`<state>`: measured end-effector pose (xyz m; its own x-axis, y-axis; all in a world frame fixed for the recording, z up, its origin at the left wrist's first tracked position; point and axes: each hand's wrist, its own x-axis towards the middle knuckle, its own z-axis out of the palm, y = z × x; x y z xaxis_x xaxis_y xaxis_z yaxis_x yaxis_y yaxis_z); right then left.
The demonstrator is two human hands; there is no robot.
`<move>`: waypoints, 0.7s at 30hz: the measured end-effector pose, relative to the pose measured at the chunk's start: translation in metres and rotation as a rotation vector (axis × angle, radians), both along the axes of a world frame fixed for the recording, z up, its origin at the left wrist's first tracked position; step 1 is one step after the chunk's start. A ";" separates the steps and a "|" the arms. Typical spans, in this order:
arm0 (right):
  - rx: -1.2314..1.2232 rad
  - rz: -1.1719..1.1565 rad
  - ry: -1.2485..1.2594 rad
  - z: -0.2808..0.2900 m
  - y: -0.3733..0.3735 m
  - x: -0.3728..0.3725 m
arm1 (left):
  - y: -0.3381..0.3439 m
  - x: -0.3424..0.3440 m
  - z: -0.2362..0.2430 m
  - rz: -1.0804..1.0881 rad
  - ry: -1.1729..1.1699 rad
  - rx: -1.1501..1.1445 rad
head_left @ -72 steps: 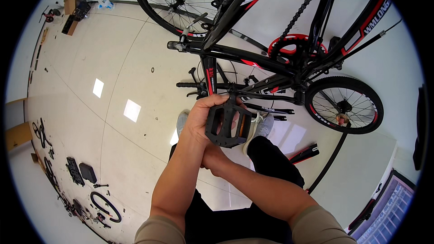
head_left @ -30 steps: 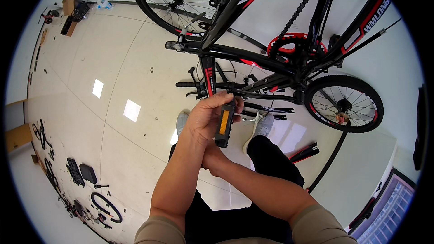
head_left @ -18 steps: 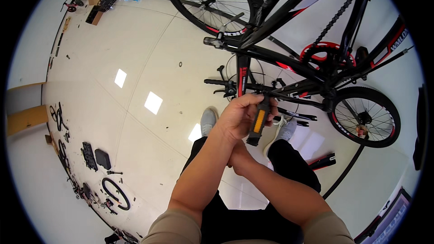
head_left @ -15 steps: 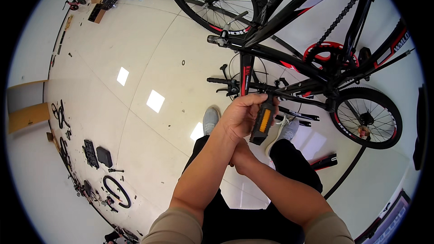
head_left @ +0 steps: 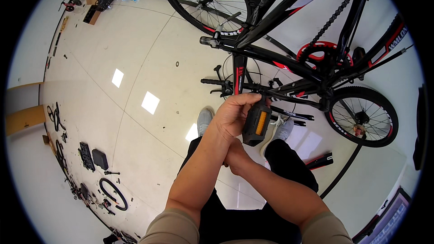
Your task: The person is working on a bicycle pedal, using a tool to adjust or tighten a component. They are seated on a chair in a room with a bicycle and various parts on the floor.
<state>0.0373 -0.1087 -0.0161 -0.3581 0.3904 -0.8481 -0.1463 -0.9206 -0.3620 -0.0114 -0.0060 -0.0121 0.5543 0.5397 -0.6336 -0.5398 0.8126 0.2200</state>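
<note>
A black bicycle pedal [head_left: 256,124] with an orange reflector is gripped at its upper end by my left hand [head_left: 236,114], the thumb lying along its top. Beneath the left wrist, my right hand [head_left: 236,156] is curled closed. Its fingers are mostly hidden behind the left forearm, and what they hold cannot be made out. Just beyond my hands is a black and red bicycle frame [head_left: 271,54] with a red chainring [head_left: 316,55] and a hanging chain [head_left: 335,18].
A front-size wheel [head_left: 207,0] rests against the wall, and another wheel [head_left: 361,116] lies to the right. Handlebars [head_left: 217,82] are on the floor past my feet. Bicycle parts, including a loose tyre [head_left: 113,194] and black cases [head_left: 99,159], lie at left. Open cartons [head_left: 92,14] stand far left.
The pedal has turned in my left hand, so more of its broad side shows. My view has shifted slightly, and the surroundings appear a little farther left.
</note>
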 end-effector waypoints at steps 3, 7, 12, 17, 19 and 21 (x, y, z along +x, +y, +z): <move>0.000 0.020 -0.008 0.002 0.001 -0.001 | 0.001 -0.001 0.003 -0.007 0.021 -0.004; -0.021 0.000 -0.026 0.002 0.002 -0.002 | 0.001 -0.002 0.005 -0.001 0.026 -0.030; -0.029 -0.018 -0.012 0.005 0.004 0.000 | 0.002 0.000 0.004 0.014 0.055 -0.051; 0.010 0.051 -0.052 -0.001 -0.002 -0.002 | 0.003 0.000 0.005 0.020 0.096 -0.091; 0.025 0.023 -0.002 0.000 -0.002 -0.003 | 0.002 -0.002 0.005 0.027 0.086 -0.080; 0.017 0.009 -0.008 -0.004 -0.003 -0.003 | 0.002 -0.004 0.004 0.016 0.057 -0.073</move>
